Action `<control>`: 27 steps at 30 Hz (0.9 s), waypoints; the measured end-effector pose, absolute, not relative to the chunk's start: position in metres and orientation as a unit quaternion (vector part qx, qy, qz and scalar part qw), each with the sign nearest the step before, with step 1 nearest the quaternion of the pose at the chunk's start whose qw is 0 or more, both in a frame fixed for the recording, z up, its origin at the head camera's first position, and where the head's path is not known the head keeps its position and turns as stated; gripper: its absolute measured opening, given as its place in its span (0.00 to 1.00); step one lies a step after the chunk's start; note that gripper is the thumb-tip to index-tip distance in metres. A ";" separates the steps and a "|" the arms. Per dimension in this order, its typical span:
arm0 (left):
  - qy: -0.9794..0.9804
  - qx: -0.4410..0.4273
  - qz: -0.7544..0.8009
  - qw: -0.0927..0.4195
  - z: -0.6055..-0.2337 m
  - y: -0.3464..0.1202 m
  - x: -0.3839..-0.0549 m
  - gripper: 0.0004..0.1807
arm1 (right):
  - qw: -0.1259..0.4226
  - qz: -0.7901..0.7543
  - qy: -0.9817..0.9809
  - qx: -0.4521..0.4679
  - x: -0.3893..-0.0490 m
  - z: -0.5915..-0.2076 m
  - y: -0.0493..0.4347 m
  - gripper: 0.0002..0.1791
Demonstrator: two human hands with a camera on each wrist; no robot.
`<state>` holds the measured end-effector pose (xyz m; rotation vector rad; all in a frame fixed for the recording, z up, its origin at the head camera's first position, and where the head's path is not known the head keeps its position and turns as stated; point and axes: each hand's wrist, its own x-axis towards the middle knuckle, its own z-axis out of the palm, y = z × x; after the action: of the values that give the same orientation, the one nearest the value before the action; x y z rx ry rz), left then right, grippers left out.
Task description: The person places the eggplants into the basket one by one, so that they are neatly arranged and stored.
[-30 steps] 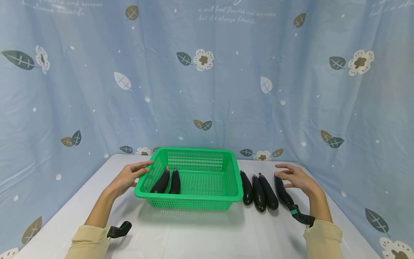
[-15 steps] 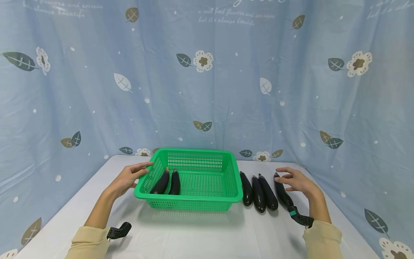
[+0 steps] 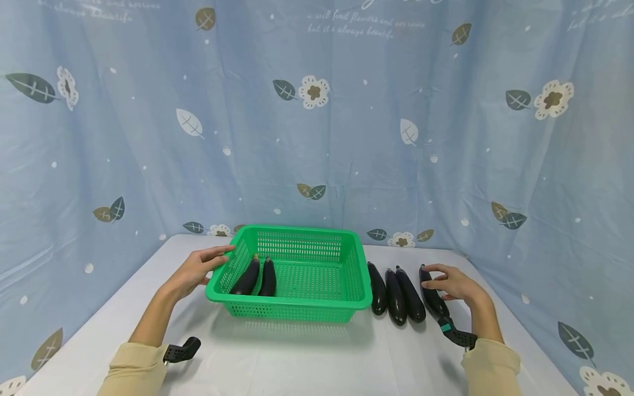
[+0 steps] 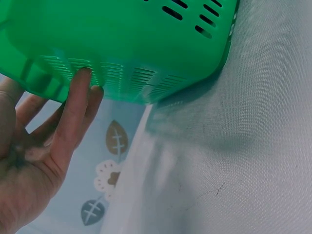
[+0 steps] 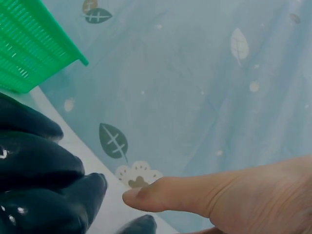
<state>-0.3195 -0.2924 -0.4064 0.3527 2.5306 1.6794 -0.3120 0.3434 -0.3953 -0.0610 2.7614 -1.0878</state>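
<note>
In the head view, my left hand (image 3: 190,275) rests against the left end of a green plastic basket (image 3: 297,303). Its fingers are extended, some over the rim and others against the outer wall in the left wrist view. Two dark eggplants, one (image 3: 246,279) by the left wall and another (image 3: 268,279) beside it, lie inside. My right hand (image 3: 458,283) hovers over the upper part of the rightmost eggplant (image 3: 433,301), fingers loosely bent and apart. In the right wrist view its thumb (image 5: 170,193) is straight, close to that eggplant's tip (image 5: 141,226); contact is unclear.
Three more eggplants lie side by side right of the basket: one close to its wall (image 3: 378,289), a middle one (image 3: 395,300) and a third (image 3: 410,294). A white cloth (image 3: 297,363) covers the table. A blue patterned curtain (image 3: 346,137) hangs behind and along both sides.
My right hand has come down toward the rightmost eggplant, its fingertips now lower along it. The left hand and the basket have stayed where they were.
</note>
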 end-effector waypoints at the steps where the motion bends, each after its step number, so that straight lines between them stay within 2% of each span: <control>1: 0.827 0.116 0.549 0.041 -0.406 -0.292 -0.320 0.33 | 0.087 -0.363 0.927 -0.020 -0.312 -0.396 0.343 0.37; 17: 0.829 0.119 0.545 0.041 -0.402 -0.291 -0.316 0.34 | 0.123 -0.356 0.926 -0.005 -0.312 -0.404 0.346 0.35; 27: 0.830 0.117 0.543 0.039 -0.403 -0.292 -0.317 0.34 | 0.125 -0.360 0.925 0.003 -0.312 -0.405 0.345 0.36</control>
<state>-0.3167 -0.2916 -0.4034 0.3586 2.5461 1.6653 -0.3124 0.3447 -0.4052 0.0081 2.6937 -1.0489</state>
